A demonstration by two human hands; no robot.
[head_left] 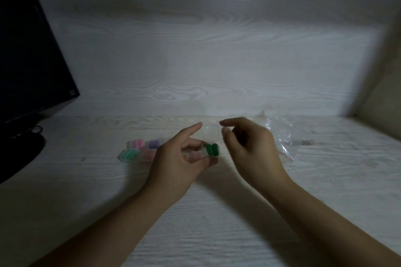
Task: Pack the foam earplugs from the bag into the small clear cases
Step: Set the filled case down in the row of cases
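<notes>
My left hand (pixel 180 158) holds a small clear case (pixel 209 141) just above the table, its lid standing open. Two dark green foam earplugs (pixel 212 149) lie in the case's lower half. My right hand (pixel 247 147) hovers right beside the lid, thumb and forefinger apart, and I see nothing between them. Several filled clear cases (pixel 138 149) lie on the table left of my left hand, with pink, purple, green and orange earplugs inside. The clear plastic bag (pixel 282 136) lies behind my right hand and looks nearly flat.
A dark monitor (pixel 28 67) on its stand fills the left side, with cables at its foot. A pale wood-grain wall rises behind the table (pixel 217 201). A beige wall closes off the right.
</notes>
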